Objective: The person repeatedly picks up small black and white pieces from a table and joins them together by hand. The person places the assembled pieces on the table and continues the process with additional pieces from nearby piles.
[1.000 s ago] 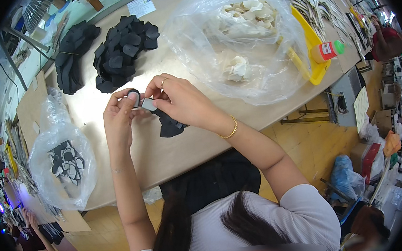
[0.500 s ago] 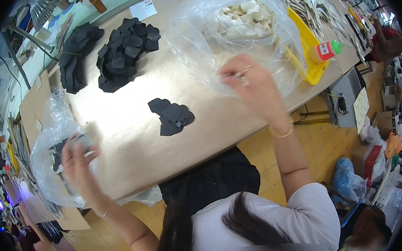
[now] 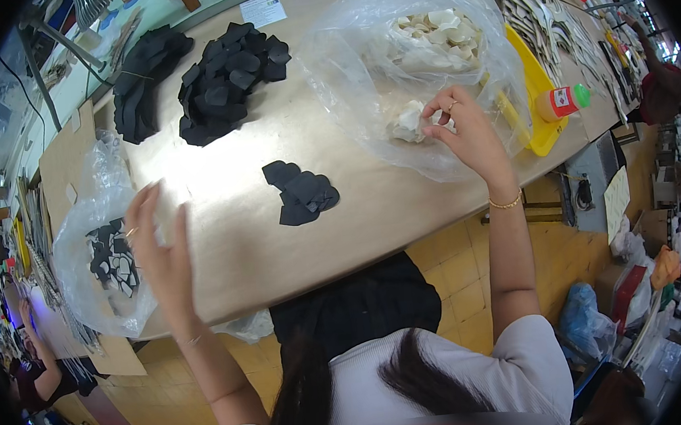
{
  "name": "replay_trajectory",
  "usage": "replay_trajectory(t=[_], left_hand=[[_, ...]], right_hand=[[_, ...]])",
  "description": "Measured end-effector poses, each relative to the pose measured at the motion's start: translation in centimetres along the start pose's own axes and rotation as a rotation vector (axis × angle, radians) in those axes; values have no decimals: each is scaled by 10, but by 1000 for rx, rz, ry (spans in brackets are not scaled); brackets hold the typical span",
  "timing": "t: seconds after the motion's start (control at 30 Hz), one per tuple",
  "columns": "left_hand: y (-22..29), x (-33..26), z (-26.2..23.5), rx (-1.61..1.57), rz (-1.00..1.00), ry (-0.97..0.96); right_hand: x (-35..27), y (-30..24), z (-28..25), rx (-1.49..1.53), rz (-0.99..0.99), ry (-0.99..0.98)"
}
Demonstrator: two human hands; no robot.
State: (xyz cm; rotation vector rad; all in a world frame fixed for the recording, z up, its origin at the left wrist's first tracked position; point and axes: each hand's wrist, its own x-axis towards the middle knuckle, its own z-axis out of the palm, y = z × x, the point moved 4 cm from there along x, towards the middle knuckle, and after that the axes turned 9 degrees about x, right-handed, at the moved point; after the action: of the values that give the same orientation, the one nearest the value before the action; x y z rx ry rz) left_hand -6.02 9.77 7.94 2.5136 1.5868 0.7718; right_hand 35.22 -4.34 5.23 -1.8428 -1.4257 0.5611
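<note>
My right hand (image 3: pixel 463 129) reaches into a large clear plastic bag (image 3: pixel 359 57) of white pieces, and its fingertips pinch one white piece (image 3: pixel 410 121) near the bag's front. My left hand (image 3: pixel 157 249) hovers with its fingers spread and nothing in it. It sits at the table's near left edge, right beside a smaller clear bag (image 3: pixel 83 235) holding black-and-white assembled pieces (image 3: pixel 114 261). Between my hands a small pile of black cut pieces (image 3: pixel 302 191) lies on the tan table (image 3: pixel 230 246).
A big heap of black pieces (image 3: pixel 227 77) and a bundled black stack (image 3: pixel 143 84) lie at the back. A yellow tray (image 3: pixel 543 134) and a bottle with a green cap (image 3: pixel 561 100) stand right of the big bag. Cardboard (image 3: pixel 64 160) lies at the left. Another person (image 3: pixel 39 376) is at lower left.
My hands, together over the table's middle a second ago, have parted. The left went to the left bag and came back out empty. The right went into the bag of white pieces.
</note>
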Motion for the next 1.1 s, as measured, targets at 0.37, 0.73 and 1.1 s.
replay_trajectory(t=[0.37, 0.73, 1.1], left_hand=[[212, 58, 128, -451, 563, -375], [226, 61, 172, -499, 458, -627], [217, 62, 181, -545, 277, -688]], right_hand=[[9, 5, 1, 138, 60, -57], [10, 17, 1, 212, 106, -102], [-23, -9, -20, 206, -134, 9]])
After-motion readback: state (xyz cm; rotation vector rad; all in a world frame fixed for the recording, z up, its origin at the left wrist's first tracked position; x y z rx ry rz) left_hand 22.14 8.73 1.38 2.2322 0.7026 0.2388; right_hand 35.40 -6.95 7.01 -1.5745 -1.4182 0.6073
